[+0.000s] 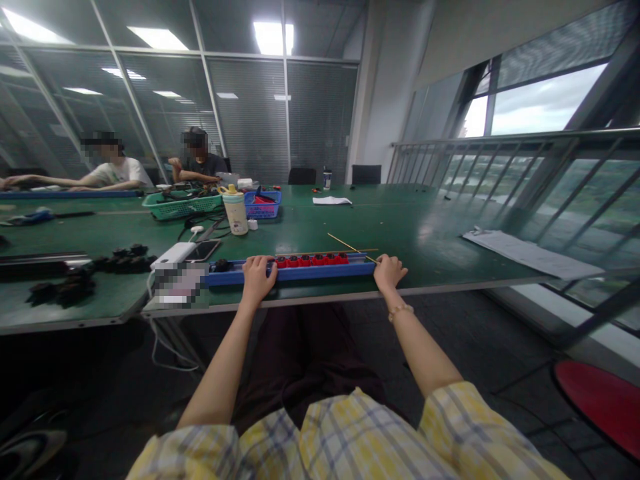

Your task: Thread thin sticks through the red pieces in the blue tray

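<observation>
A long blue tray (pixel 310 273) lies along the table's front edge, with a row of several red blocks (pixel 313 260) with dark tops inside it. My left hand (pixel 257 277) is closed over the tray just left of the red blocks; its fingertips are partly hidden. At the tray's right end, my right hand (pixel 390 272) pinches the near end of a thin yellow rod (pixel 345 245), which slants up and leftward across the tray. A second thin rod (pixel 365 251) lies along the tray's back edge. One dark part (pixel 221 265) sits in the tray's left end.
Left of the tray are a white power strip (pixel 173 255), a phone (pixel 204 250) and black parts (pixel 65 287). Behind stand a cup (pixel 235 213), a green basket (pixel 183 208) and a blue basket (pixel 263 211). A clipboard (pixel 530 252) lies right. Two people sit across, far left.
</observation>
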